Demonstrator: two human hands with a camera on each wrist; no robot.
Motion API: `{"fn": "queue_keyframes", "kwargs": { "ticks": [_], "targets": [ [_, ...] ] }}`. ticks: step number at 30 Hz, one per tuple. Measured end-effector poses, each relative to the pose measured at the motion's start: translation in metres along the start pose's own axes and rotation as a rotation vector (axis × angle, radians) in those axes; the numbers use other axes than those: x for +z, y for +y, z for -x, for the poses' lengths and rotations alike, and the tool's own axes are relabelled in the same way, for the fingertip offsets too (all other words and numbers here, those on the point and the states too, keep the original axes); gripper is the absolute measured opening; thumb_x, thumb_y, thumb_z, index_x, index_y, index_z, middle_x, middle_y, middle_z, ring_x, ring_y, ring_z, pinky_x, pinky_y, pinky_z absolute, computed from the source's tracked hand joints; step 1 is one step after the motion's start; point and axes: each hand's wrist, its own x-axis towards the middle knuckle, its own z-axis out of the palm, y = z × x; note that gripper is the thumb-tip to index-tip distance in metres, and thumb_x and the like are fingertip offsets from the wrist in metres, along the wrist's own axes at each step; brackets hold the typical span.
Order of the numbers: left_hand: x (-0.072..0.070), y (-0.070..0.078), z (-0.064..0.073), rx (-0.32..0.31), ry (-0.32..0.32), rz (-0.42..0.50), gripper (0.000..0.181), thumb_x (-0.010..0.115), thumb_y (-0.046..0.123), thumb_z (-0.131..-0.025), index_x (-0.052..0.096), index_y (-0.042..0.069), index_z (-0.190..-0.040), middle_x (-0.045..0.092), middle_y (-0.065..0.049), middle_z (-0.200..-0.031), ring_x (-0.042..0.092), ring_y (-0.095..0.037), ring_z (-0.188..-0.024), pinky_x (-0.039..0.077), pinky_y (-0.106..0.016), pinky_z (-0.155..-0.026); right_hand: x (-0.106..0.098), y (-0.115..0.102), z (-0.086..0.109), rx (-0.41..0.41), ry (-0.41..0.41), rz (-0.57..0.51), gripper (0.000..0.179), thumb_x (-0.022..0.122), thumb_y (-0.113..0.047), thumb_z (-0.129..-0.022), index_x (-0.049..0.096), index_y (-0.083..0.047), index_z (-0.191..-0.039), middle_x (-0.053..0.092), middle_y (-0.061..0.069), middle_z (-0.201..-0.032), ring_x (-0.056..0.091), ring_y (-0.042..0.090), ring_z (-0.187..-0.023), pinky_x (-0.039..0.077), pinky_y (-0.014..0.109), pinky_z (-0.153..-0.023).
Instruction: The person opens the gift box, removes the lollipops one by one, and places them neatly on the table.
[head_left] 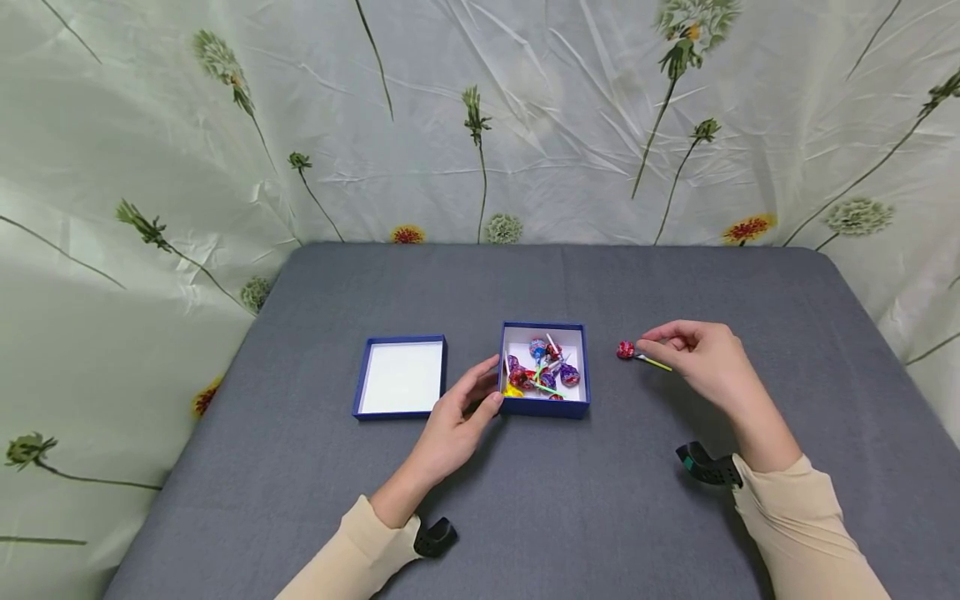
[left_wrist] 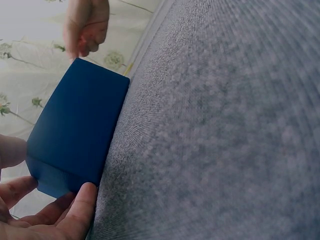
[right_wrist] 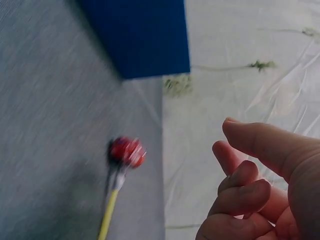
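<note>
Left hand (head_left: 453, 429) at box (head_left: 543, 408), right hand (head_left: 697, 354) near lollipop (head_left: 626, 350).
Left hand touches the box's nine o'clock wall without gripping; right hand is empty, fingers loosely bent. The lollipop lies on the table (head_left: 570, 500) at the box's three o'clock, lid (head_left: 401, 377) at nine.

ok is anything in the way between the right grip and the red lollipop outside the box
Nothing visible: only open space separates the right grip from the red lollipop; the blue box stands on the lollipop's other side.
</note>
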Motion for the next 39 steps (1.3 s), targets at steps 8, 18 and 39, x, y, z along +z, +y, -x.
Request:
{"fn": "queue_keyframes", "kwargs": {
  "ticks": [8, 18, 39],
  "targets": [
    [0.000, 0.001, -0.001, 0.004, 0.002, -0.002, 0.048, 0.055, 0.027, -0.104, 0.044, 0.030, -0.151, 0.056, -0.001, -0.146, 0.059, -0.018, -0.127, 0.056, -0.031, -0.096, 0.002, -0.031, -0.003, -0.041, -0.086, -0.029, 0.030, 0.076, -0.046, -0.086, 0.078, -0.018, -0.098, 0.052, -0.007, -0.065, 0.042, 0.007, -0.062, 0.034, 0.026, -0.053],
    [0.001, 0.001, -0.001, 0.005, 0.005, -0.001, 0.048, 0.055, 0.025, -0.104, 0.045, 0.033, -0.150, 0.057, -0.001, -0.146, 0.060, -0.017, -0.127, 0.056, -0.030, -0.096, 0.022, -0.053, -0.010, -0.104, -0.182, -0.007, 0.017, 0.078, -0.034, -0.087, 0.079, -0.018, -0.092, 0.042, -0.006, -0.061, 0.036, 0.008, -0.055, 0.029, 0.023, -0.051],
    [-0.001, -0.001, 0.000, 0.013, 0.001, -0.001, 0.048, 0.056, 0.026, -0.104, 0.044, 0.027, -0.151, 0.056, -0.003, -0.147, 0.060, -0.017, -0.126, 0.057, -0.031, -0.095, 0.051, -0.077, -0.006, -0.116, -0.289, 0.263, 0.009, 0.083, -0.035, -0.080, 0.080, -0.027, -0.080, 0.052, -0.005, -0.060, 0.044, 0.013, -0.060, 0.030, 0.029, -0.049]
  ]
}}
